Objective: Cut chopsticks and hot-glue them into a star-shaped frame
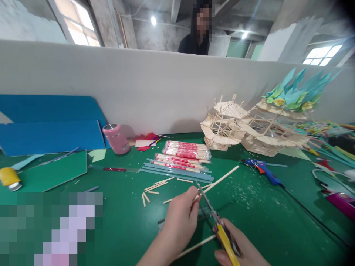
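Left grip [181,213], lower centre, pinches a stick [222,179] slanting toward centre right; right grip [246,240], lower right, clasps a yellow-handled cutter [225,241]. Packets [187,150] mid-frame bear red print too small to read.

The left hand [181,210] is bent in a pinch, the right hand [238,242] curled in a grip near it.

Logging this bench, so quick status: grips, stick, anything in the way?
Left grip: closed on wooden stick. Right grip: holding yellow-handled cutter, blade at the stick. Nearby: short loose sticks beyond left grip; glue gun lies clear, off to the right.
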The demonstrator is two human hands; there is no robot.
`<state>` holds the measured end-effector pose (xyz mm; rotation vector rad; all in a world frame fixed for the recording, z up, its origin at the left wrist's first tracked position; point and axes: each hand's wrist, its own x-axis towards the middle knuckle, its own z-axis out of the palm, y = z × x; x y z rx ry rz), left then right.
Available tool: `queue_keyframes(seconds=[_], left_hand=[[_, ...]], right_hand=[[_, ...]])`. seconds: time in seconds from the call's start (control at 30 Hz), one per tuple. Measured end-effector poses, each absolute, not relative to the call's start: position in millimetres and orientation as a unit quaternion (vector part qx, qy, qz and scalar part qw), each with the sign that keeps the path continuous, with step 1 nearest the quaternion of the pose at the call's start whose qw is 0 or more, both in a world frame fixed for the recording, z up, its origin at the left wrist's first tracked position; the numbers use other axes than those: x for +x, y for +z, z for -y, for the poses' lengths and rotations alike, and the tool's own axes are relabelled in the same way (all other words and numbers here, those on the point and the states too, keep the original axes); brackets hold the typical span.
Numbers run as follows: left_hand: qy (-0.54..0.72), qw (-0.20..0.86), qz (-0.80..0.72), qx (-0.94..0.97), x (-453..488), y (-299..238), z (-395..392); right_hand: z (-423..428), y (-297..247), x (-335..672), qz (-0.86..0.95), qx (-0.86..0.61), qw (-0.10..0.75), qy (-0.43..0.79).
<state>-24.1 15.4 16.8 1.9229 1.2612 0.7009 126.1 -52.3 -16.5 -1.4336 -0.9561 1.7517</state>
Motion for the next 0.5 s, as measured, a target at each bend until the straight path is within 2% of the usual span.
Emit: queue_keyframes(seconds=[0.17, 0.37, 0.5], left_hand=[[0.270, 0.470, -0.445, 0.713, -33.4, 27.0, -23.3], [0.280, 0.412, -0.469, 0.730, -38.7, 27.8, -26.7], [0.273, 0.375, -0.483, 0.743, -36.0, 24.2, -22.9]], right_hand=[[50.7, -37.0, 125.2, 0.368, -0.580, 0.320, 0.653], [56.6, -49.0, 128.8, 0.478, -0.583, 0.359, 0.551], [56.4, -36.8, 127.6, 0.460, -0.567, 0.349, 0.588]])
